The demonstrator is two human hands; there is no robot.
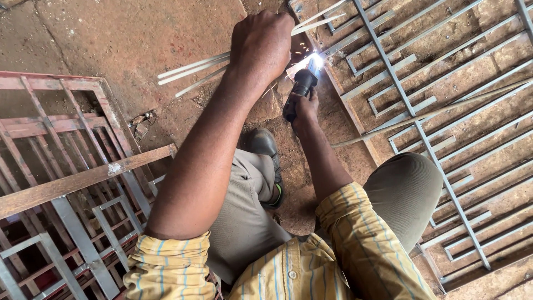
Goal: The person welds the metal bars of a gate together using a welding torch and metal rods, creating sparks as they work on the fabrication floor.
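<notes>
Black and ribbed, the welding electrode holder [300, 91] sits in my right hand [304, 108], fingers wrapped tight round its grip. Its tip points to the far side, where a white-blue arc [316, 58] flares against the near-left corner of the grey steel grille [422, 119] lying on the ground to my right. My left hand [261, 44] is curled shut, knuckles up, over a bundle of thin flat steel strips [194, 69] that run off to the left and poke out toward the far right, just beside the spark. Nearer, my dark shoe [265, 145] rests on the reddish concrete floor [139, 33]. At the near left stands a rust-red painted metal frame [66, 166].
</notes>
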